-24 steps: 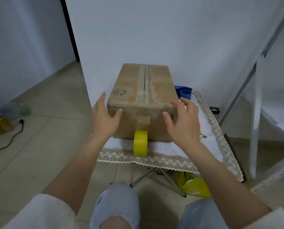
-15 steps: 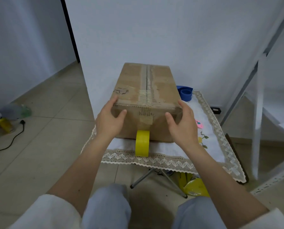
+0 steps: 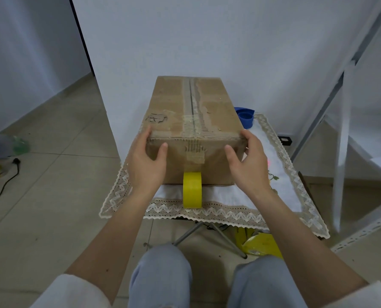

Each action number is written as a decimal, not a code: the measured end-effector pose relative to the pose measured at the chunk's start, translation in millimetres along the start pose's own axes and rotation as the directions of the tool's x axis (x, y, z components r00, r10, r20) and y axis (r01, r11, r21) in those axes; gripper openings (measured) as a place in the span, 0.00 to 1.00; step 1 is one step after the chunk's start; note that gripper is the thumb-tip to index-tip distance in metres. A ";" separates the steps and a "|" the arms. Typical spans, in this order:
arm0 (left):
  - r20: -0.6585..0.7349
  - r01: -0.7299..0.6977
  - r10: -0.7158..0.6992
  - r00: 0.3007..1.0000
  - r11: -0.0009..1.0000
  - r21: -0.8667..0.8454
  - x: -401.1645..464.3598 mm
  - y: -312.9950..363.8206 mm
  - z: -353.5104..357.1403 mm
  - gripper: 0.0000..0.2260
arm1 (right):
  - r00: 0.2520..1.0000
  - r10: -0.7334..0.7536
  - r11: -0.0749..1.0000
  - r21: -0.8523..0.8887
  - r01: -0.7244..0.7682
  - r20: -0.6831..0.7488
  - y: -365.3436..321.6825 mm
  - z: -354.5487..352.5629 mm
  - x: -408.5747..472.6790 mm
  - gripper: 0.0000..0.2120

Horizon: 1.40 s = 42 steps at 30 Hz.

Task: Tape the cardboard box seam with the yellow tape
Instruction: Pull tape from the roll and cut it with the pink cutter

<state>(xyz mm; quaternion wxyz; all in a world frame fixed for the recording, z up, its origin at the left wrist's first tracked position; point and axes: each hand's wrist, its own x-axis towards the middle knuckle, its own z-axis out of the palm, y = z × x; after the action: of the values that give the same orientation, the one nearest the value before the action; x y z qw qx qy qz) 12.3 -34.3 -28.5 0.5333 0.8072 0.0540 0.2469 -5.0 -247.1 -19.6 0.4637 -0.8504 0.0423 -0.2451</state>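
At your frame's centre sits a white lace-edged tablecloth (image 3: 280, 156); a blue plastic cup (image 3: 245, 116) rests at its far right, a black power cable (image 3: 5, 185) trails far left.

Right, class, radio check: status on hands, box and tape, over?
Left hand and right hand grip cardboard box at near corners. Yellow tape upright against box front, untouched. Seam untaped, unobstructed.

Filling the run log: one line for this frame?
left hand: gripping box corner | right hand: same | cardboard box: untaped | yellow tape: untouched
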 end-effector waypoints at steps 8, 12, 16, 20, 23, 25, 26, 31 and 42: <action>-0.156 0.199 -0.217 0.964 0.972 -0.124 -27.4 -5.8 26.3 0.28 | 0.997 -0.036 0.999 0.022 0.035 0.065 19.6 1.3 -5.5 0.32; 0.058 0.311 -0.309 0.949 0.950 -0.029 -37.6 -15.1 30.3 0.13 | 0.998 -0.044 0.999 0.003 0.044 0.051 22.6 6.7 -9.5 0.35; 0.213 0.431 -0.421 0.882 0.903 -0.001 -36.8 -13.4 35.7 0.11 | 0.998 -0.063 0.998 -0.004 0.063 0.006 24.1 12.0 -11.4 0.36; 0.223 0.494 -0.474 0.852 0.868 -0.042 -35.8 -12.9 38.7 0.12 | 0.999 -0.054 0.998 0.031 0.054 -0.007 29.8 13.9 -12.8 0.37; 0.229 0.510 -0.488 0.842 0.859 -0.047 -36.1 -14.0 40.8 0.13 | 1.000 0.028 0.996 0.088 -0.027 -0.011 36.5 15.6 -13.1 0.39; 0.234 0.520 -0.497 0.835 0.853 -0.046 -35.7 -15.4 42.7 0.13 | 0.994 0.111 0.989 0.094 -0.111 -0.001 46.4 16.1 -11.7 0.39; 0.237 0.527 -0.504 0.831 0.848 -0.046 -36.0 -16.2 43.5 0.13 | 0.989 0.151 0.987 0.064 -0.150 -0.002 53.0 15.3 -9.6 0.37; 0.235 0.557 -0.534 0.812 0.830 -0.038 -38.5 -20.0 46.8 0.16 | 0.961 0.270 0.925 -0.260 -0.277 -0.064 94.9 4.8 18.9 0.25; 0.229 0.590 -0.565 0.793 0.805 -0.060 -38.8 -22.4 52.4 0.16 | 0.939 0.342 0.656 -0.726 -0.207 0.042 149.8 1.9 83.3 0.16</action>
<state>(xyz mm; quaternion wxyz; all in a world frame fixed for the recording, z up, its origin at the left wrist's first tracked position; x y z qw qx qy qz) 6.3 -82.2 -77.9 0.6364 0.7367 0.2285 -0.0072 92.1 -355.4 -110.2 0.1328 -0.9642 0.2212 -0.0608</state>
